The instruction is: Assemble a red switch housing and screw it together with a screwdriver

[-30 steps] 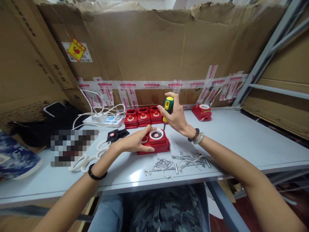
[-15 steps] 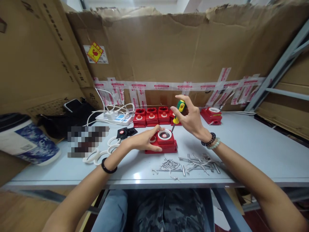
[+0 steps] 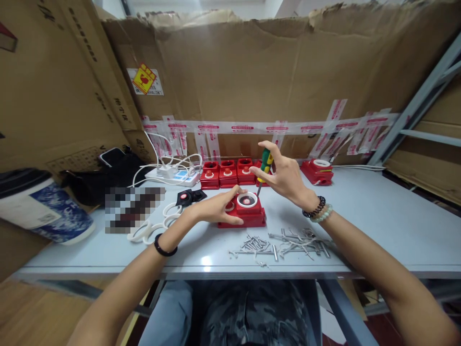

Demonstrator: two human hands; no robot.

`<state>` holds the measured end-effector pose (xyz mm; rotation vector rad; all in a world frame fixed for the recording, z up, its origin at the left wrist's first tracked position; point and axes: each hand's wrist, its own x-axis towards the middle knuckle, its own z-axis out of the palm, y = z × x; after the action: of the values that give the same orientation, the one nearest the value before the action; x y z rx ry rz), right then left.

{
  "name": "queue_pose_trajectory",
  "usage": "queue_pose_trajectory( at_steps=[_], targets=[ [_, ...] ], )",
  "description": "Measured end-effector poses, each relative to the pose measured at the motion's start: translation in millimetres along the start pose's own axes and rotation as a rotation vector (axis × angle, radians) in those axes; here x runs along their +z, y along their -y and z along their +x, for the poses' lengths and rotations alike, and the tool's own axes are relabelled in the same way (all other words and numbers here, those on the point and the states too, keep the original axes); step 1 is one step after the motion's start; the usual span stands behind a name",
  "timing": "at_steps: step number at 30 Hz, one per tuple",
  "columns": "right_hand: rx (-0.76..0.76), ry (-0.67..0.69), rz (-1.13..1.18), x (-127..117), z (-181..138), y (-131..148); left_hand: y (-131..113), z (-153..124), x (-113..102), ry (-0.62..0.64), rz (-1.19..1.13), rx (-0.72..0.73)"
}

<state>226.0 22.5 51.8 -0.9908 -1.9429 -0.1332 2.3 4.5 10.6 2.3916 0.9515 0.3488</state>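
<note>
Screws (image 3: 281, 242) lie in a loose heap on the tabletop (image 3: 378, 226), just nearer the person than both hands. Beyond them sits the red box (image 3: 248, 214) with a white ring on top. The left hand (image 3: 216, 209) lies against the box's left side, fingers spread and curled around it, pinning it down. The right hand (image 3: 284, 175) is closed around the green-and-yellow screwdriver (image 3: 264, 166), whose tip points down at the box's far right corner. Driving well here probably calls for an upright shaft, firm downward pressure and a steady left-hand hold so the box cannot twist. Farther back, 3 red boxes (image 3: 227, 174) stand in a row beyond the hands, and 1 more red box (image 3: 319, 171) to the right. Compared with 0.5 s ago, the screwdriver stands slightly straighter and the right hand sits a little higher; the box has not shifted.
</note>
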Motion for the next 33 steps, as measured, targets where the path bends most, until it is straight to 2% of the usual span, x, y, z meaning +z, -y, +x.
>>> queue_pose_trajectory(
  at_steps=[4, 7, 14, 16, 20, 22, 25, 29, 31, 33],
  targets=[
    [-0.009, 0.177, 0.313, -8, 0, -2, 1, 1, 0, 0.003, 0.013, 0.002],
    [-0.006, 0.223, 0.388, -11, 0, -2, 1, 1, 0, 0.002, 0.021, 0.003],
    [0.025, -0.022, 0.07, 3, -1, -3, 1, 1, 0, -0.004, -0.001, -0.005],
    [0.034, 0.032, 0.139, 2, 0, -5, 1, 1, 0, -0.007, -0.01, 0.004],
    [0.034, 0.201, 0.482, -6, 3, -10, 3, 1, 1, -0.011, -0.008, 0.014],
    [0.023, 0.226, 0.529, -8, 4, -10, 3, 1, 1, -0.012, -0.01, 0.015],
    [-0.013, 0.175, 0.401, -6, 3, -7, 3, 1, 1, -0.012, -0.012, 0.012],
    [-0.042, 0.012, 0.126, 2, 0, -5, 2, 0, 0, -0.004, -0.007, 0.007],
    [-0.05, 0.007, 0.098, 4, -3, -5, 2, 0, 0, -0.006, -0.007, 0.009],
    [-0.057, 0.052, 0.174, 3, -5, -6, 2, 1, 0, -0.006, -0.01, 0.015]
  ],
)
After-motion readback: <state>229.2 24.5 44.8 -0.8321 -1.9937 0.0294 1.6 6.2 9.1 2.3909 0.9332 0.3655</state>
